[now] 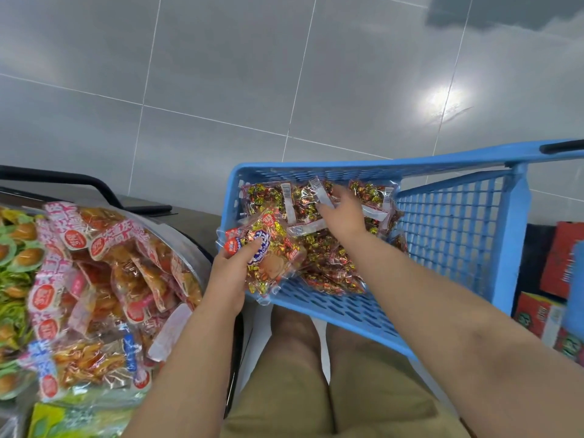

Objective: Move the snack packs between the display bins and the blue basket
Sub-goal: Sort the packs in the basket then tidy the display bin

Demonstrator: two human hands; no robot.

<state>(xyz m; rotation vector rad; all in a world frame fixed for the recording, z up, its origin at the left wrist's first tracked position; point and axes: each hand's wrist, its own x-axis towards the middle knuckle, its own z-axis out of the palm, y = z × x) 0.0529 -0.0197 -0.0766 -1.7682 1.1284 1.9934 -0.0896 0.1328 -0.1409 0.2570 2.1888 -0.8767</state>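
Transfer | your left hand point(229, 270) is gripping one snack pack point(268, 260) at the left edge of the blue basket point(458, 222) | your right hand point(343, 216) is reaching into the pile point(331, 263), far edge, hold unclear | be pinching one header only.

Basket point(458, 235): blue, perforated grid pattern. Snack packs point(328, 263): clear film, gold-red-green speckle. Bin packs point(104, 267): orange, red-white labels. Floor tiles point(221, 74): grey. Shorts point(284, 390): tan.

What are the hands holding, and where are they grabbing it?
The left hand grips a snack pack by its left edge. The right hand touches the packs in the basket; a grip cannot be told.
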